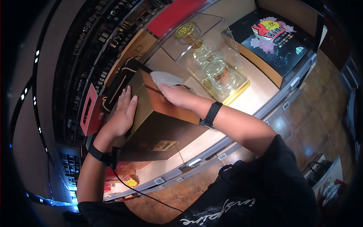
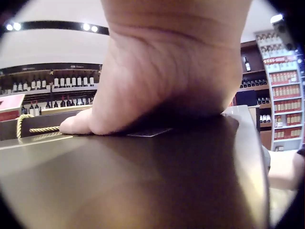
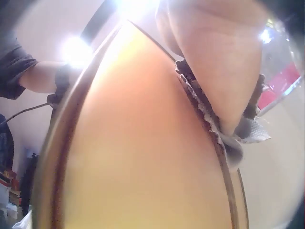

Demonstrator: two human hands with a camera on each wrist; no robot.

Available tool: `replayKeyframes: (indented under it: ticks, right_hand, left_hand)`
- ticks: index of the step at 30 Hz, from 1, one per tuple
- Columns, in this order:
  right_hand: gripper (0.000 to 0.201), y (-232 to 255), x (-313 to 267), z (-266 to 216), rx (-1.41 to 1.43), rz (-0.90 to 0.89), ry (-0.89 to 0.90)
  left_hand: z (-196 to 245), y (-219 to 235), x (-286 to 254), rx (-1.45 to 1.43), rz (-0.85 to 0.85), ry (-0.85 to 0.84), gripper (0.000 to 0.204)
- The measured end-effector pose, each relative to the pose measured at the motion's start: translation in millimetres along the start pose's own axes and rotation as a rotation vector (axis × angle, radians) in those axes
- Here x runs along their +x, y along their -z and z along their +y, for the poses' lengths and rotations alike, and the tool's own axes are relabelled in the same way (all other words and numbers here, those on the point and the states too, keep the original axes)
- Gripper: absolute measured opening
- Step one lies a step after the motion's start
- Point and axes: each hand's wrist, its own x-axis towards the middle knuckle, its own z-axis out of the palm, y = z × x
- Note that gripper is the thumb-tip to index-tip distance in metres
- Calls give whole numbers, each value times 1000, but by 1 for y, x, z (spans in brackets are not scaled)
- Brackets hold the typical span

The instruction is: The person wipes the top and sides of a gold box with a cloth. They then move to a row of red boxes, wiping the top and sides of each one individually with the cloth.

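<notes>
A large brown-gold box (image 1: 162,130) with an orange-lit side stands tilted in the head view on a pale shelf. My left hand (image 1: 121,113) rests on its dark upper face with fingers straight. In the left wrist view that palm (image 2: 167,81) presses close along the box's surface (image 2: 143,176). My right hand (image 1: 177,96) holds a white cloth (image 1: 166,78) at the far edge of the orange side. Grey-white folds of cloth (image 3: 252,131) stick out under the hand (image 3: 214,57) in the right wrist view, beside the box edge; its fingertips are hidden.
Right of the box, a glass bottle (image 1: 215,64) with a gold cap stands inside a clear case (image 1: 236,49). Beyond it lies a dark box (image 1: 276,49) with a price sign. A black bag with gold rope (image 1: 109,102) and a red bag (image 1: 89,109) stand left.
</notes>
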Motion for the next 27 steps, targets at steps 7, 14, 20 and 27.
replayKeyframes:
  ticks: [7, 14, 20, 27]
  right_hand:
    - [70, -7, 17, 117, 220, -138, -217]
    - [67, -2, -7, 91, 451, -234, -277]
    - [70, -18, 5, 23, 259, -32, 75]
    - [80, -3, 12, -38, 360, -155, 236]
  left_hand:
    - [-6, -2, 3, -10, 9, -35, 80]
    - [-3, -1, 1, -2, 7, -38, 81]
    - [-14, -6, 7, 2, 10, 0, 84]
    - [-14, -8, 8, -19, -7, 37, 85]
